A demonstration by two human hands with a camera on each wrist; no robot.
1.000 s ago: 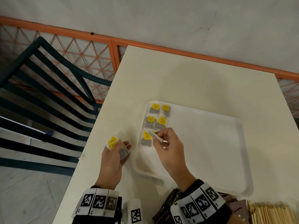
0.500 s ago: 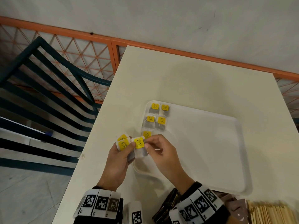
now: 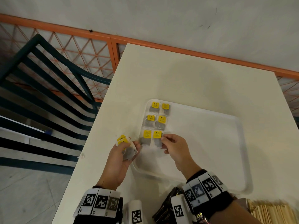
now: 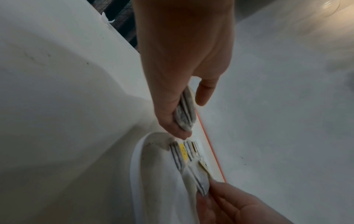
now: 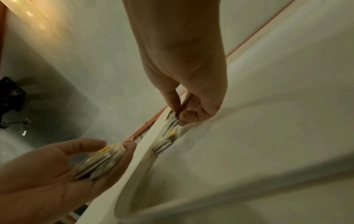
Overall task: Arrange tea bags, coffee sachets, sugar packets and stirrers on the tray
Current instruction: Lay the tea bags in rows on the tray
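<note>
A white tray [image 3: 226, 159] lies on the table. Several tea bags with yellow tags [image 3: 159, 117] lie in two columns at its far left corner. My right hand [image 3: 163, 140] pinches the nearest right tea bag [image 3: 157, 135] by its edge, down on the tray floor; the right wrist view shows thumb and forefinger [image 5: 173, 104] closed on it. My left hand [image 3: 129, 147] sits just left of the tray and holds a small stack of tea bags [image 3: 124, 140], seen edge-on in the left wrist view as a stack of tea bags [image 4: 184, 112] against the palm.
Dark sachets [image 3: 166, 206] and a bundle of wooden stirrers [image 3: 271, 212] lie at the table's near edge. A dark green slatted chair [image 3: 40, 94] stands left of the table. An orange lattice railing [image 3: 90, 50] runs behind.
My right hand took one tea bag from the left hand's stack and carried it right onto the tray, beside the nearest left bag. The left hand drew back slightly.
</note>
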